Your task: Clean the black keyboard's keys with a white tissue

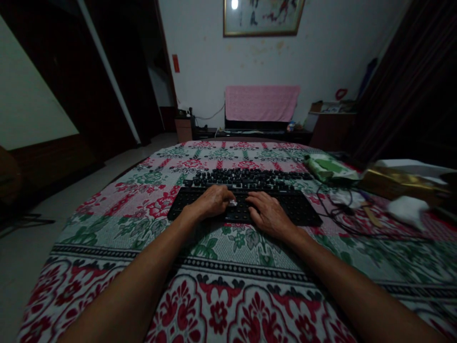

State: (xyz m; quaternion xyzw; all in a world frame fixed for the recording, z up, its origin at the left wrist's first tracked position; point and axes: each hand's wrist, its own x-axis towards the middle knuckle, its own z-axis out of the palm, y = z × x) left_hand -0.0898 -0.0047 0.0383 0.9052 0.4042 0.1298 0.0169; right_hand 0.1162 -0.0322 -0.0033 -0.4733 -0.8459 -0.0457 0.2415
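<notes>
A black keyboard base (300,212) lies on the flowered bedspread (150,209), and behind it sits a row of loose black keycaps (250,177). My left hand (210,202) rests on the left half of the keyboard with its fingers curled, pinching a small white thing (233,203) at the fingertips. My right hand (267,213) lies palm down on the middle of the keyboard, fingers bent onto its surface, close beside the left hand.
A green and white packet (328,167) lies at the right rear of the bed. Black cables (339,209), a gold box (400,183) and white paper (407,209) lie at the right. A cabinet with a pink cloth (262,102) stands against the far wall.
</notes>
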